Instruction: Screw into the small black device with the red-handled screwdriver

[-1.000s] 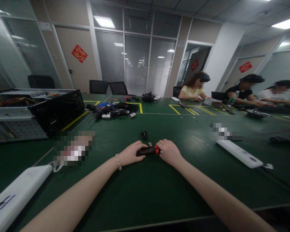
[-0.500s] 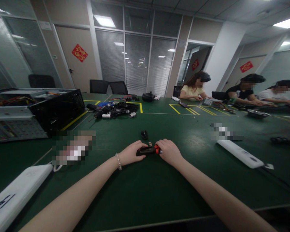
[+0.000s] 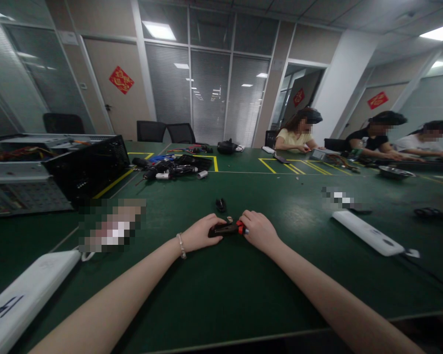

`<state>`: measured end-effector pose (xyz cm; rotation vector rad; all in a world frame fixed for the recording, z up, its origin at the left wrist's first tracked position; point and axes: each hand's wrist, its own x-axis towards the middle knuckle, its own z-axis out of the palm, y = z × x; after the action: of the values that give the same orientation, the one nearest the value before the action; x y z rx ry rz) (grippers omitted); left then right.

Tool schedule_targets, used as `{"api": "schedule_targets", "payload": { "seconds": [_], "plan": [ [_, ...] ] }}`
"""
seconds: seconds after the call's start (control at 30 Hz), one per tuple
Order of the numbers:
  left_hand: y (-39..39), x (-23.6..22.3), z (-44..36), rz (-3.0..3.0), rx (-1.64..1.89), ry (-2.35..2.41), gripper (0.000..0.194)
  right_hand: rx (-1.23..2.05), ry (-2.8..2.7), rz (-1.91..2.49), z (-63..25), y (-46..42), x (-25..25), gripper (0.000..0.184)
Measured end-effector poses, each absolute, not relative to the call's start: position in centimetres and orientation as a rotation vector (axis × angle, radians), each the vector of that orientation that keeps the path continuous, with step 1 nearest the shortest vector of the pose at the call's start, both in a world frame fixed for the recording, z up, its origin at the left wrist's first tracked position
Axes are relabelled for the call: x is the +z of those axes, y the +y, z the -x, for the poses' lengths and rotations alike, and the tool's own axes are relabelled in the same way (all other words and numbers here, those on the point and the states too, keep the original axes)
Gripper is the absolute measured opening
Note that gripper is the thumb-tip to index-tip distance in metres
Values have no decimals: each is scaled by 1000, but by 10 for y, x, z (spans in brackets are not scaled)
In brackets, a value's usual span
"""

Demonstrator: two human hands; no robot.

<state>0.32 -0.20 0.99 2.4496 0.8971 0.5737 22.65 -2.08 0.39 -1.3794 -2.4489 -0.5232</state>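
My left hand point(image 3: 203, 232), with a clear bead bracelet at the wrist, closes its thumb and fingers round the left end of a dark elongated object point(image 3: 226, 229). Its exact kind does not show. At the right end of it, my right hand point(image 3: 260, 230) pinches a red part point(image 3: 240, 228) with a small pale-blue tip; the fingers partly hide that part. Both hands rest low over the green tabletop. A small tan piece point(image 3: 229, 219) shows just behind the dark object. Beyond it lies a small black bundle point(image 3: 220, 205), perhaps a coiled cable.
An opened computer case point(image 3: 88, 172) stands at the left. Tools and cables point(image 3: 177, 167) lie heaped at back centre. White power strips point(image 3: 369, 233) point(image 3: 33, 285) flank my arms. A metal bowl point(image 3: 395, 172) sits at the right, near several people working across the table point(image 3: 221, 300).
Little differs. My right fingers have shifted slightly on the red part, showing a bit more of the object between my hands. The left hand looks still.
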Motion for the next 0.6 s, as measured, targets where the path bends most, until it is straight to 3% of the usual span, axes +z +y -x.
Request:
{"api": "schedule_targets", "payload": {
  "seconds": [0.6],
  "plan": [
    [-1,10,-3,-2437,588,885,38,-563,-2466,1374,-227,-20,6,17]
  ]
}}
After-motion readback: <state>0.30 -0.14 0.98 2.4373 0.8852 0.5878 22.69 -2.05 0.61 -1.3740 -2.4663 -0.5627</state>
